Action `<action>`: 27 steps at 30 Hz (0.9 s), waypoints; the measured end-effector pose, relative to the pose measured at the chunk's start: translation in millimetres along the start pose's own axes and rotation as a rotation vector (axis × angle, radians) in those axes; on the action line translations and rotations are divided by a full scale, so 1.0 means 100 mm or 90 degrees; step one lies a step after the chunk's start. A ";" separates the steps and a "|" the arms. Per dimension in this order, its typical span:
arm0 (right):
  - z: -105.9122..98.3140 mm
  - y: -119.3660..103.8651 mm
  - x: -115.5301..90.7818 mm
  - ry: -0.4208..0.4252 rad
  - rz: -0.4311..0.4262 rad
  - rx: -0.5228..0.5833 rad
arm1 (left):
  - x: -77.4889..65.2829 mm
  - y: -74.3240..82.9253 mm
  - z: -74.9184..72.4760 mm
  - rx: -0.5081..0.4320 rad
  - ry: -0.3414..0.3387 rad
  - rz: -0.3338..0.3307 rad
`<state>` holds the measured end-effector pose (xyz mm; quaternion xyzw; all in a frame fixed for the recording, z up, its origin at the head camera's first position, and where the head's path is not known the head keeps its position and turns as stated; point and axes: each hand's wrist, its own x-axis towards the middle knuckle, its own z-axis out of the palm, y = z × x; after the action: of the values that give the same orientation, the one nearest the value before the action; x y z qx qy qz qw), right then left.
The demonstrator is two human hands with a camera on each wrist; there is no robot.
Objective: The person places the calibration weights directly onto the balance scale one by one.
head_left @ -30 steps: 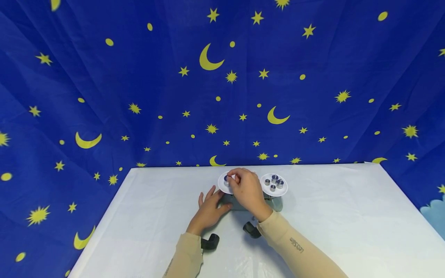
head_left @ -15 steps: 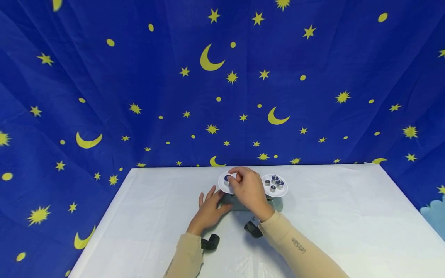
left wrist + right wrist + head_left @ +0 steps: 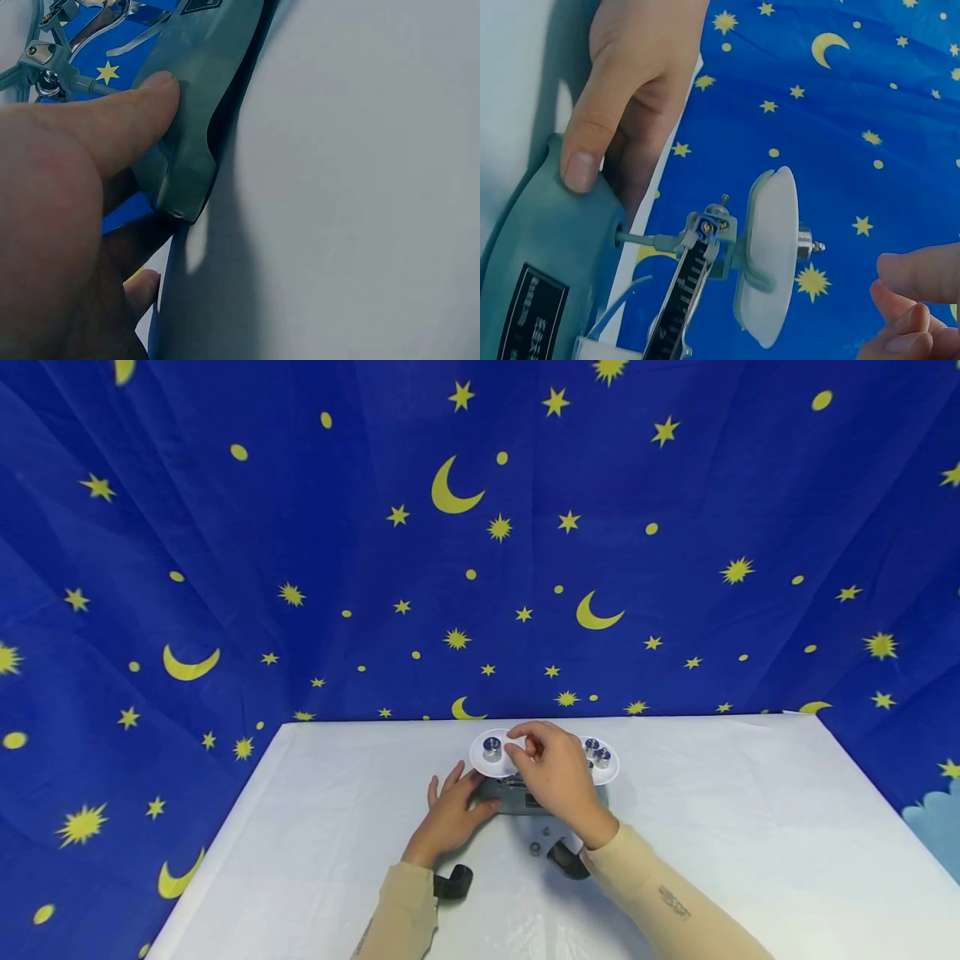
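A green balance scale (image 3: 513, 803) stands toward the back of the white table. On its left white pan (image 3: 481, 767) sits one larger metal weight (image 3: 492, 749), also visible edge-on in the right wrist view. My left hand (image 3: 450, 820) grips the left end of the scale's base, thumb in front and fingers behind, as the left wrist view shows. Just right of that weight hovers my right hand (image 3: 553, 770), fingers loosely bent and holding nothing. Several metal weights (image 3: 603, 757) sit on the right pan (image 3: 611, 772), which the right hand partly covers.
Small metal weights (image 3: 535, 848) lie on the white table (image 3: 300, 827) in front of the scale. Black wrist-camera mounts (image 3: 453, 883) stick out from both sleeves. A blue curtain (image 3: 360, 560) with yellow stars and moons hangs behind the table.
My right hand has let go of the weight on the left pan and moved right, uncovering it. The left hand stays on the base.
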<state>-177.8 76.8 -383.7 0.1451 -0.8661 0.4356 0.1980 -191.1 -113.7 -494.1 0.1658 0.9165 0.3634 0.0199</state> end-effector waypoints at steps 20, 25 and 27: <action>-0.17 0.21 -0.41 -0.052 0.049 0.041 | -0.02 0.01 0.01 0.003 0.016 0.021; -0.18 0.27 -0.51 -0.069 0.074 0.073 | -0.01 0.01 0.01 0.005 0.014 0.017; -0.17 0.29 -0.55 -0.079 0.084 0.078 | -0.01 0.00 0.01 0.007 0.014 0.015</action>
<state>-138.2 111.8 -420.3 0.1265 -0.8558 0.4903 0.1059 -190.1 -113.2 -494.7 0.1728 0.9166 0.3606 0.0049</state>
